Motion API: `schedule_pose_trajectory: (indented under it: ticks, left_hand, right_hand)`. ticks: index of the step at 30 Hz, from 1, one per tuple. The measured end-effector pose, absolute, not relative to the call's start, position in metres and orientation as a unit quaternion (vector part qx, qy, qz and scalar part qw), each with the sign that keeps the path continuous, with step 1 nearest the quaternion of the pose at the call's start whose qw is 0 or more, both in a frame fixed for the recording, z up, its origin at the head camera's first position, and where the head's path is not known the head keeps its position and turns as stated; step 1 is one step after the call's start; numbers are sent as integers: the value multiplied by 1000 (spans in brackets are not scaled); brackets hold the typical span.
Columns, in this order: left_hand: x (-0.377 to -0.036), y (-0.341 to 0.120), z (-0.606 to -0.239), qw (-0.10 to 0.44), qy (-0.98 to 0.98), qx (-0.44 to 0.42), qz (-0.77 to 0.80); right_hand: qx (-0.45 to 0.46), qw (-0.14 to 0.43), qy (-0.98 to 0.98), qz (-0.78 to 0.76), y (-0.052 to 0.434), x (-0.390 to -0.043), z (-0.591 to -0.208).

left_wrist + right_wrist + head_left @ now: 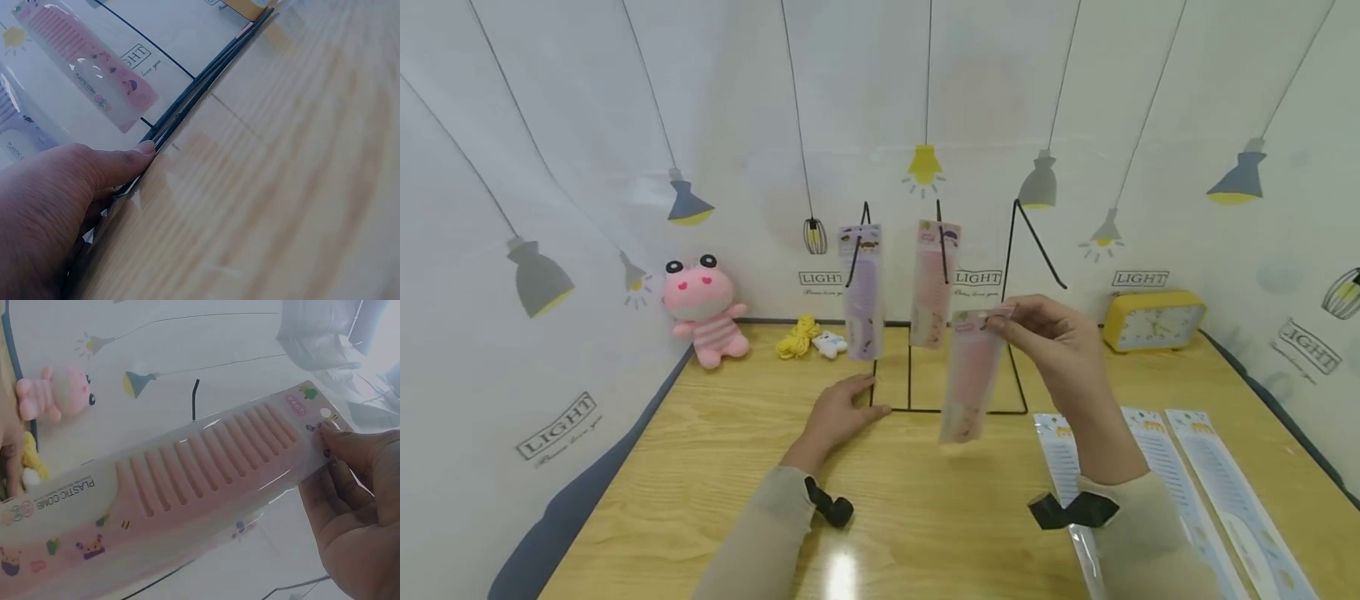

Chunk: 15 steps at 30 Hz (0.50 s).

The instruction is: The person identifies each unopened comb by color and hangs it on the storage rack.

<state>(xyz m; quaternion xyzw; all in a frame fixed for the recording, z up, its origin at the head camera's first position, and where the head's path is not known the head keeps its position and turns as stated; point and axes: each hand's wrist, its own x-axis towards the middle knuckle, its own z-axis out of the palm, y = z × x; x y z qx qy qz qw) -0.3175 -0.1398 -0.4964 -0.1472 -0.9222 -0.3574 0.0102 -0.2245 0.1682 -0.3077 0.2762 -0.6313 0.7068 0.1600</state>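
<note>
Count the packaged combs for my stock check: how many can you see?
6. A purple comb and a pink comb hang on the rack; the right hand holds another pink one; three white packs lie on the table at right, partly hidden by the sleeve.

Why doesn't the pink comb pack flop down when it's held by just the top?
Probably because the comb inside is stiff plastic: it hangs straight from the right hand. It seems light, since a pinch by the fingers at the top carries it. Its glossy wrapper may be slippery.
</note>
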Motion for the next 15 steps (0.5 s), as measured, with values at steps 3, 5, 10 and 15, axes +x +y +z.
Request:
schedule_pose_trajectory:
  ticks: [3,5,10,15]
  left_hand:
    - [-316,-140,-499,6,-923,-147,-355]
    - [-314,-141,-501,6,-926,-142,-351]
    - [-312,-140,-502,-8,-927,-140,-347]
    - [-316,-143,-498,7,-926,-145,-349]
  right_hand:
    - [280,184,-631,699,154,-233,-299]
    - [284,203,-625,698,148,-239,-293]
    - [278,208,-633,692,140,-252,-287]
    - [254,188,-679,662,136,-266,-289]
